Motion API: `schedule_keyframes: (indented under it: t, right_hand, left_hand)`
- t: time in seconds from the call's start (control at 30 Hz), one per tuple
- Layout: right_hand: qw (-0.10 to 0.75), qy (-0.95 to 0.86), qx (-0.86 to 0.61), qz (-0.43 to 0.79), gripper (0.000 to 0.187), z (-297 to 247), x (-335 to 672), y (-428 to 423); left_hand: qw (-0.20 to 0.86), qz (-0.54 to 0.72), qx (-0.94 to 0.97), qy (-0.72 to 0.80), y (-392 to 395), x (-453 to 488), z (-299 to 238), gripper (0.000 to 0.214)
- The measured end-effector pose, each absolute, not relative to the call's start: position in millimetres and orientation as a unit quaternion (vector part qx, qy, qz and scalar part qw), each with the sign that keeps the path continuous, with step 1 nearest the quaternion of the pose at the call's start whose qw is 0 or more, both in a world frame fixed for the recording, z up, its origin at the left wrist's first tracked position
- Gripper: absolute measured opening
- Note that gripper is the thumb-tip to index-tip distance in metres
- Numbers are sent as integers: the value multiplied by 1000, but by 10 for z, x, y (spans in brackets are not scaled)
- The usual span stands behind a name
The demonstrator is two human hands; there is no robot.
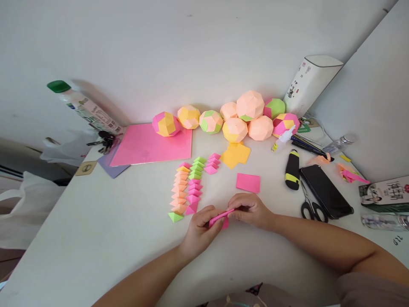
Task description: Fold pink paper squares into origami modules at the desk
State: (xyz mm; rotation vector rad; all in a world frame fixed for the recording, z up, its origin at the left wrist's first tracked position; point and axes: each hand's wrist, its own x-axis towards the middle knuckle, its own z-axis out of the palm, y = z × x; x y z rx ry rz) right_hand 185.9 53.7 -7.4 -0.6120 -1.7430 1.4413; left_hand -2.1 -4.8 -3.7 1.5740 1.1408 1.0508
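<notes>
Between my two hands is a folded piece of pink paper [221, 218], held just above the table's near middle. My left hand [202, 228] pinches its left end between thumb and fingers. The fingers of my right hand [251, 209] are closed on its right end. Just beyond my right hand lies a flat pink paper rectangle [248, 182]. Left of it, several folded paper units stand in rows: peach ones [180, 187], green ones [196, 168] and pink ones [194, 190]. Yellow paper sheets [235, 155] lie farther back.
Several paper balls [250, 105] line the wall. A pink folder [153, 145] lies back left near a green-capped bottle [86, 108]. At right are black scissors [314, 210], a phone [326, 192], a cutter [292, 169], a glue bottle [283, 138] and a carton [385, 194].
</notes>
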Motion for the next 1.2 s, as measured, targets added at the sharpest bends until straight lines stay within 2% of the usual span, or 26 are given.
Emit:
schedule_keyframes:
  t: [0.2,0.6,1.03,1.2]
  right_hand:
    - [378,-679,-248,579,14,-74,1866,543]
    - [366,-670,-263,590,9,-59,1888,534]
    - [337,-660,-264,618,20,-33,1909,493]
    - [343,-722,-253,545,18,-75,1891,492]
  left_hand:
    - [453,420,636,463,-51,-29,-50,18]
    - [455,420,636,461,-36,-33,-47,18]
    - [451,410,632,480,-32,-25,-22,19]
    - [447,400,648,470,-46,-6,-33,16]
